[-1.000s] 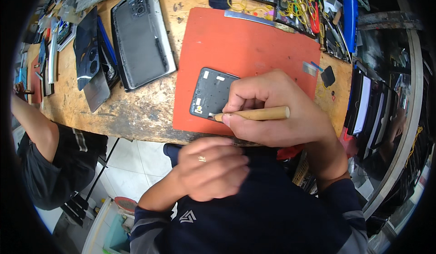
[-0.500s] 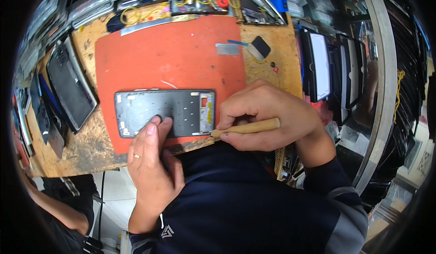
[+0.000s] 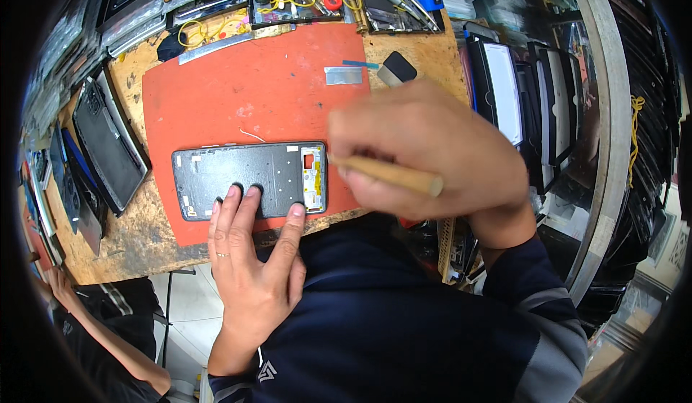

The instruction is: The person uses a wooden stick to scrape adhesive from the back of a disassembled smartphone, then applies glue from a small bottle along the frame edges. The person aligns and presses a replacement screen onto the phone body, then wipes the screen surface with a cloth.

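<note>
A dark phone frame (image 3: 277,176) lies lengthwise on the orange mat (image 3: 281,93), its right end showing a small square cutout and yellow strips. My left hand (image 3: 256,259) rests on its near edge with fingers spread, index fingertip near the lower right corner and other fingertips on the dark panel. Beyond the frame's right end, my right hand (image 3: 432,143) is blurred by motion and closed around a tool with a pale wooden handle (image 3: 393,176). The working tip of that tool is hidden or too blurred to make out.
A thin metal plate (image 3: 343,76) and a black and beige pad (image 3: 398,68) lie at the back right. Trays of tools (image 3: 400,3) line the back. Phone shells (image 3: 112,136) stand at left, open boxes (image 3: 502,89) at right. Another person's arm (image 3: 108,331) shows lower left.
My right hand has lifted away from the frame's lower right corner, up and to the right. My left index finger has spread out to that corner. The whole view has shifted slightly.
</note>
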A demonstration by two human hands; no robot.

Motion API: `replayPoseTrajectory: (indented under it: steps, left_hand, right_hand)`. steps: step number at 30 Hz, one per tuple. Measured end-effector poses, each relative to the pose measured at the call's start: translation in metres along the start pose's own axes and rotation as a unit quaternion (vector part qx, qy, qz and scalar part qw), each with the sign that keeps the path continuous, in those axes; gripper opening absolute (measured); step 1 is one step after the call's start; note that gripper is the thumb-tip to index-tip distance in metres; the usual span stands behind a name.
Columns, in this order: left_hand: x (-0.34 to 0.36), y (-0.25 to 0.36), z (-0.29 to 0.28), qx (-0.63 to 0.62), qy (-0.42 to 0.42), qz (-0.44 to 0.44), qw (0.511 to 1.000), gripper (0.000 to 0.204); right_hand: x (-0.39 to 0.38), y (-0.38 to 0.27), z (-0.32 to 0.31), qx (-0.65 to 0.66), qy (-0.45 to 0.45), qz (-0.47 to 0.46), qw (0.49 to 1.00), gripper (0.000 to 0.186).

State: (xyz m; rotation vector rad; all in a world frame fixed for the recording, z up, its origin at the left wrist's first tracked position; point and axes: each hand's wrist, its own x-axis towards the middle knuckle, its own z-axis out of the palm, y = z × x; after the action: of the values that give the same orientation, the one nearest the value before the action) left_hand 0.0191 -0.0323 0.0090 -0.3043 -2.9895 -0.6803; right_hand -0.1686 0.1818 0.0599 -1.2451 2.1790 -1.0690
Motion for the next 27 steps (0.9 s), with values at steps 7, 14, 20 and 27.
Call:
replayPoseTrajectory:
  steps: [7,14,20,27]
  left_hand:
    - [0.006,0.019,0.023,0.005,-0.028,-0.021,0.999,0.059]
    - [0.009,0.016,0.012,-0.006,-0.037,-0.001,0.999,0.057]
    - [0.008,0.018,0.009,-0.034,-0.033,0.006,0.999,0.038]
    - [0.006,0.018,0.014,-0.025,-0.021,0.006,0.999,0.040]
  right_hand:
    - [0.000,0.014,0.005,0.158,0.177,0.024,0.971,0.016]
    - [0.003,0.031,0.025,0.258,0.105,0.192,0.941,0.024]
    - [0.009,0.042,0.031,0.205,0.132,0.135,0.960,0.025]
    - [0.012,0.036,0.029,0.164,0.051,0.143,0.975,0.028]
